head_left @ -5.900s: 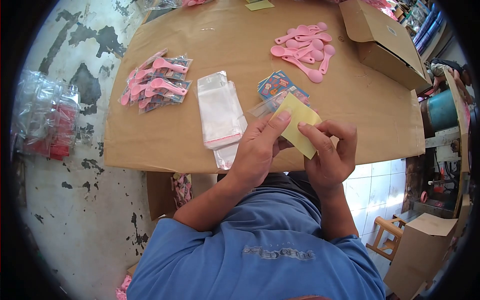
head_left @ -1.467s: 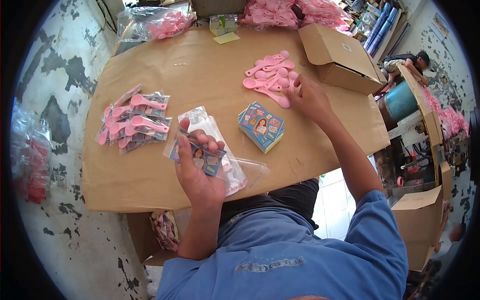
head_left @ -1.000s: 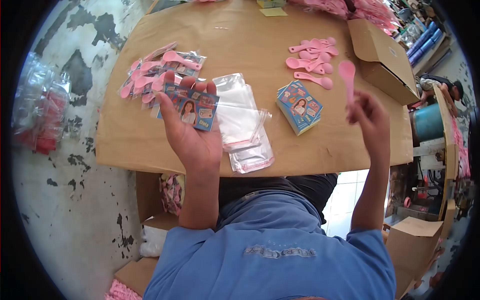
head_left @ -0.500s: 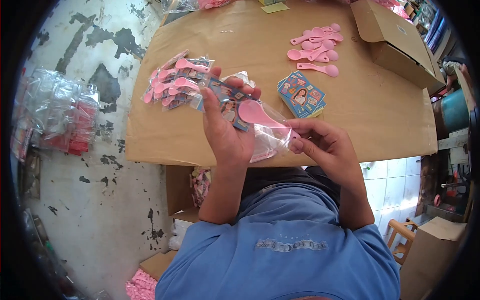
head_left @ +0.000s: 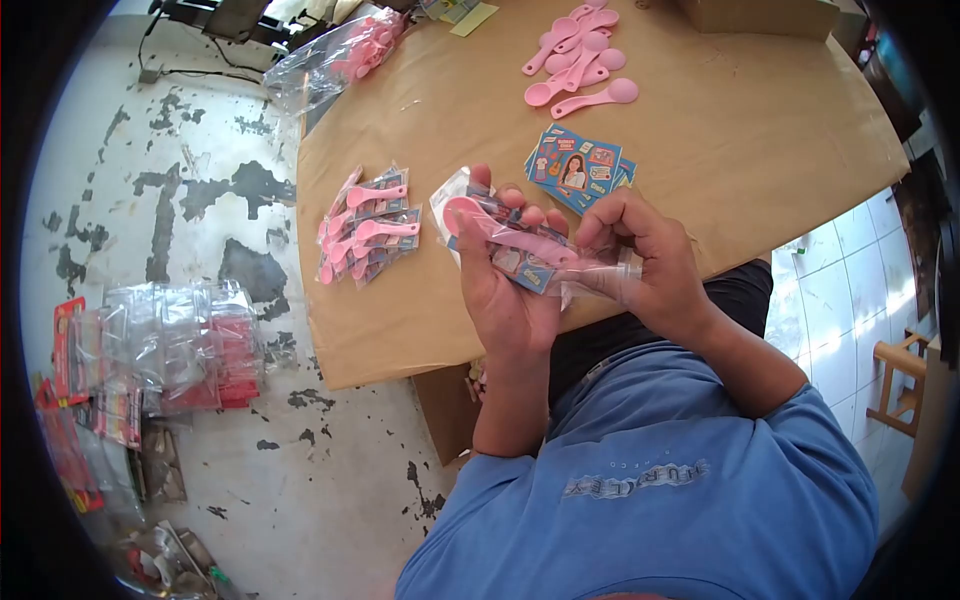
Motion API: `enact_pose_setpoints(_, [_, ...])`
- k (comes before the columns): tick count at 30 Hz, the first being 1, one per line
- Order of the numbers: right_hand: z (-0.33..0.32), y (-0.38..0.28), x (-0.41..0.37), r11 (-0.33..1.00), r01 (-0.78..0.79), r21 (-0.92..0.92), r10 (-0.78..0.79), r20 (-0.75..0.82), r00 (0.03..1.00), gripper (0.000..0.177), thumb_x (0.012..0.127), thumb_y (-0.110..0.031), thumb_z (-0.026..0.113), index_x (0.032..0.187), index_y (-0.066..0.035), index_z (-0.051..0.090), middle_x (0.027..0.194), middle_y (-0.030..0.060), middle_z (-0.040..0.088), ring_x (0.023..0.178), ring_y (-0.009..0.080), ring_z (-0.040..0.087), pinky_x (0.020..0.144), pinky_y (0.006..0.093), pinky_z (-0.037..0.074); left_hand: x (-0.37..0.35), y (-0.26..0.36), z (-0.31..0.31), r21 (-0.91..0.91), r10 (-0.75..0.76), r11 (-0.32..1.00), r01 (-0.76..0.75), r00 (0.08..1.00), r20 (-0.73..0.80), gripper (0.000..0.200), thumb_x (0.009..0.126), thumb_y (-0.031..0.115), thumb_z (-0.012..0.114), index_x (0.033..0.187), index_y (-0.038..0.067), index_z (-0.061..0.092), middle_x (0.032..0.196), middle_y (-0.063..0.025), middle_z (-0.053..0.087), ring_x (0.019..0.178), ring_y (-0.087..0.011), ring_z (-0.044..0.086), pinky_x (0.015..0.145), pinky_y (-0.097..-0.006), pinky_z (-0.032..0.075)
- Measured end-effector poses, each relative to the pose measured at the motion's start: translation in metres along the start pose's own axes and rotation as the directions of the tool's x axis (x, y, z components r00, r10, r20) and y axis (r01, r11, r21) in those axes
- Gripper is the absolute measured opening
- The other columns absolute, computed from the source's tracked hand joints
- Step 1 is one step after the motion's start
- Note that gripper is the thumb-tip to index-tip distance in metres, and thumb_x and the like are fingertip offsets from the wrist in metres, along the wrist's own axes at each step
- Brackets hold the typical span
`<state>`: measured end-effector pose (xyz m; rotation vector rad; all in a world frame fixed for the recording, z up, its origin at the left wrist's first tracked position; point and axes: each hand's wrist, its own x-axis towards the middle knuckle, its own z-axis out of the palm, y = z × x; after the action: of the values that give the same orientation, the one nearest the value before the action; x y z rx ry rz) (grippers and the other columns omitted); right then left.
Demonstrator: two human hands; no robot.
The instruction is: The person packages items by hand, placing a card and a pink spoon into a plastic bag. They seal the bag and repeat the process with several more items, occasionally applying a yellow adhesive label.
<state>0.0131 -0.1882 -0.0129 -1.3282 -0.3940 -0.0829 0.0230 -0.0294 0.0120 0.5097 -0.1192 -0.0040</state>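
Left hand (head_left: 512, 300): palm up, half-curled, supporting one clear plastic bag (head_left: 605, 280).
Right hand (head_left: 655, 265): thumb and fingers closed on the bag's end.
Bag contents: one long-handled pink plastic spoon (head_left: 535, 241) over one blue rectangular printed card (head_left: 537, 276), seemingly inside; held above the brown paper-covered tabletop (head_left: 450, 120).
Risk: tilting may slide the spoon out; hard pulling may tear the film.

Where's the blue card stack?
Right of centre in the head view, the blue card stack lies on the table, between loose pink spoons and the right hand.
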Motion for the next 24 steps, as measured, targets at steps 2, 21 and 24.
enact_pose_setpoints(2, [-0.001,-0.004,-0.001,1.000,-0.005,0.002,0.005,0.032,0.999,0.031,0.089,-0.012,0.086,0.107,-0.002,0.062,0.093,0.0010,0.066,0.085,0.0055,0.065,0.076,0.0248,0.054,-0.002,-0.005,-0.005,0.003,-0.021,1.000,0.021,1.000,0.019,0.047,0.112,0.035,0.054,0.149,0.006,0.047,0.115,-0.0074,0.060,0.101,-0.0177,0.064,0.097,-0.0383,0.058])
enact_pose_setpoints(21, [-0.010,-0.015,0.018,0.734,0.584,-0.348,-0.489,0.326,0.809,0.033,0.082,-0.019,0.085,0.115,-0.018,0.083,0.138,0.0172,0.066,0.126,0.0347,0.059,0.103,0.0441,0.049,0.005,0.020,-0.011,-0.048,-0.116,0.993,0.111,0.983,-0.142,0.045,0.114,0.031,0.049,0.148,0.003,0.043,0.147,-0.0245,0.055,0.137,-0.0367,0.057,0.111,-0.0558,0.052])
enact_pose_setpoints(24, [-0.028,-0.017,0.019,0.840,0.519,-0.158,-0.467,0.278,0.840,0.024,0.088,-0.019,0.079,0.112,-0.017,0.084,0.145,0.0201,0.063,0.134,0.0399,0.056,0.111,0.0476,0.045,0.009,0.031,-0.010,-0.071,-0.166,0.985,0.159,0.981,-0.105,0.046,0.114,0.030,0.047,0.149,0.001,0.044,0.154,-0.0238,0.050,0.147,-0.0346,0.048,0.115,-0.0547,0.049])
